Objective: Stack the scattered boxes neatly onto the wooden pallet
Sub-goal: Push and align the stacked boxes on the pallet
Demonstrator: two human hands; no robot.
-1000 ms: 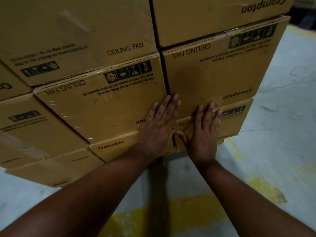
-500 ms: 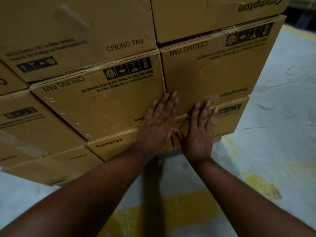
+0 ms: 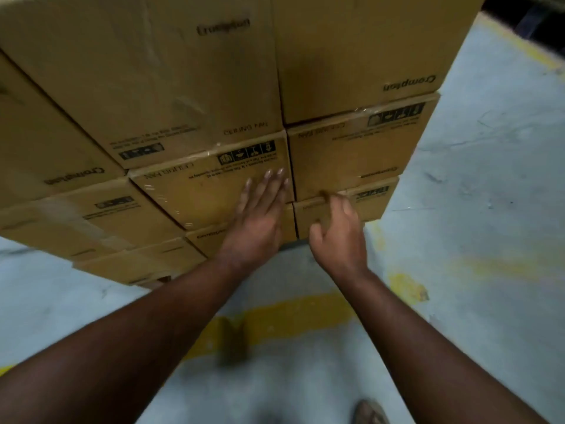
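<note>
Boxes of brown cardboard stand in a tight stack that fills the upper half of the view, printed "Crompton" and "CEILING FAN", some of the print upside down. On the facing side two columns show, with three tiers visible in each; more boxes run back along the stack's left side, where about four faces can be counted, though blur makes the total uncertain. What carries the stack is hidden beneath the lowest boxes.

The left hand (image 3: 260, 215) lies flat against the middle-tier left box (image 3: 211, 182), near that box's right edge, fingers straight and slightly spread. The right hand (image 3: 336, 231) is blurred in front of the bottom right box (image 3: 370, 203), beside the seam between the columns; its fingers look loosely curled and hold nothing, and whether they touch the cardboard cannot be told.

The floor (image 3: 474, 224) is pale grey concrete, scuffed, with a worn yellow painted line (image 3: 290, 313) crossing below the forearms. A foot (image 3: 370, 411) shows at the bottom edge. The room is dim.
</note>
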